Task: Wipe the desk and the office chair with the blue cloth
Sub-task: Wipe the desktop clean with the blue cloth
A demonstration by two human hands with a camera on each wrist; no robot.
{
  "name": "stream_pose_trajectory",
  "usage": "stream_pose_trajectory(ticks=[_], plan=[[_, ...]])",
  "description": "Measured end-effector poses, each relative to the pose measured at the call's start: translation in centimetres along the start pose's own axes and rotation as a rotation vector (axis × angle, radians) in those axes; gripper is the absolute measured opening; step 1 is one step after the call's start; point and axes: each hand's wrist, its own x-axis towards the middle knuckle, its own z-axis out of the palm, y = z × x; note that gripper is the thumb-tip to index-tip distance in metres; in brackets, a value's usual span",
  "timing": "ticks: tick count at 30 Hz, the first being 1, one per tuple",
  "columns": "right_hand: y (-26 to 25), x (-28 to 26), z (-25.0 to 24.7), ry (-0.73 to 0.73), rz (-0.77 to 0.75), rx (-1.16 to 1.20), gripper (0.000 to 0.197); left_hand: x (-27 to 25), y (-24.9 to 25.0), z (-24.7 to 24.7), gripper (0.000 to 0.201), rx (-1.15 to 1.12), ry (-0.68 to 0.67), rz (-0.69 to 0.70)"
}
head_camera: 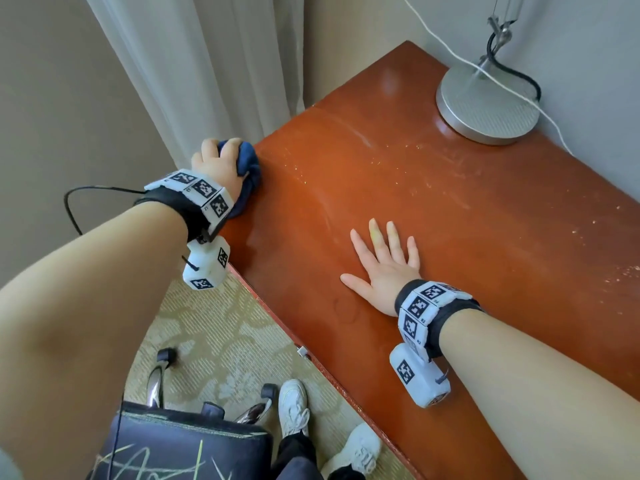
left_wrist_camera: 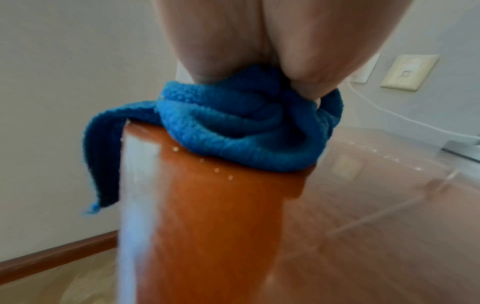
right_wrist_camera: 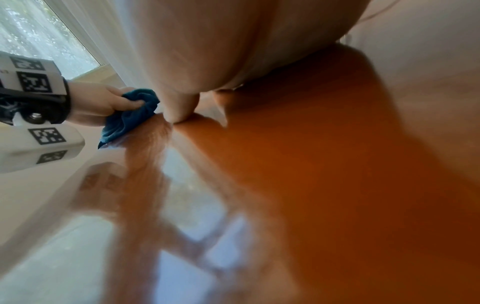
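Note:
My left hand [head_camera: 218, 164] grips the bunched blue cloth [head_camera: 247, 168] at the left corner of the reddish wooden desk [head_camera: 467, 237]. In the left wrist view the cloth [left_wrist_camera: 241, 131] sits on the desk corner [left_wrist_camera: 207, 205] with one end hanging over the edge. My right hand [head_camera: 384, 261] lies flat on the desk, fingers spread, palm down. The right wrist view shows the cloth [right_wrist_camera: 130, 117] held in my left hand [right_wrist_camera: 103, 105] across the glossy desk top [right_wrist_camera: 337, 174]. Pale crumbs and dusty streaks mark the desk. The dark seat of the office chair [head_camera: 187, 445] is at the bottom left.
A round metal lamp base [head_camera: 488, 105] with a black cable and a white cord stands at the desk's far right corner. A pale curtain [head_camera: 207, 64] hangs beside the desk's left end. The chair's castor legs [head_camera: 166, 358] and my white shoes [head_camera: 294, 407] are on patterned carpet.

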Motion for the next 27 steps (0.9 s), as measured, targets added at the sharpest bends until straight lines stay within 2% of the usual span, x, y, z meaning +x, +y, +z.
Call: stream_pose_trajectory(ticks=[2,4,6,7,8,10,11,14,17,21,23,25,26,27], plan=[[0.0,0.0,0.0,0.004,-0.002,-0.006,0.07,-1.6,1.4,-1.0,0.058,0.01,-0.005,0.089],[0.0,0.0,0.1,0.013,-0.004,0.001,0.069,-3.6,3.0,-0.5,0.062,0.026,-0.074,0.288],[0.0,0.0,0.1,0.027,-0.004,0.018,0.07,-5.6,4.3,1.6,0.065,0.038,-0.116,0.529],[-0.1,-0.1,0.1,0.032,-0.006,0.022,0.07,-6.3,4.7,2.9,0.066,0.082,-0.147,0.607],[-0.1,-0.1,0.1,0.035,-0.008,0.02,0.07,-6.6,5.1,4.0,0.066,0.163,-0.205,0.621],[0.0,0.0,0.3,0.04,-0.009,0.018,0.071,-5.7,5.3,5.7,0.065,0.305,-0.268,0.574],[0.1,0.1,0.3,0.041,-0.011,0.016,0.071,-4.8,5.5,6.0,0.063,0.306,-0.261,0.557],[0.3,0.2,0.4,0.034,-0.019,0.016,0.07,-1.5,5.6,5.4,0.057,0.285,-0.149,0.48],[0.4,0.4,0.3,0.017,-0.024,0.012,0.07,2.0,4.3,3.2,0.057,0.197,-0.179,0.281],[0.5,0.5,0.4,0.017,-0.03,0.01,0.07,3.2,0.5,1.7,0.048,0.096,-0.018,0.076],[0.4,0.5,0.4,0.019,-0.03,0.007,0.07,2.8,0.1,1.2,0.045,0.081,-0.063,0.01],[0.4,0.4,0.4,0.02,-0.029,0.002,0.07,2.0,1.4,0.1,0.048,0.083,-0.065,0.056],[0.4,0.4,0.4,0.022,-0.027,0.003,0.07,1.4,2.5,-0.5,0.05,0.07,0.012,0.17],[0.4,0.4,0.4,0.025,-0.028,0.004,0.07,0.8,3.9,-0.9,0.053,0.049,0.102,0.341]])
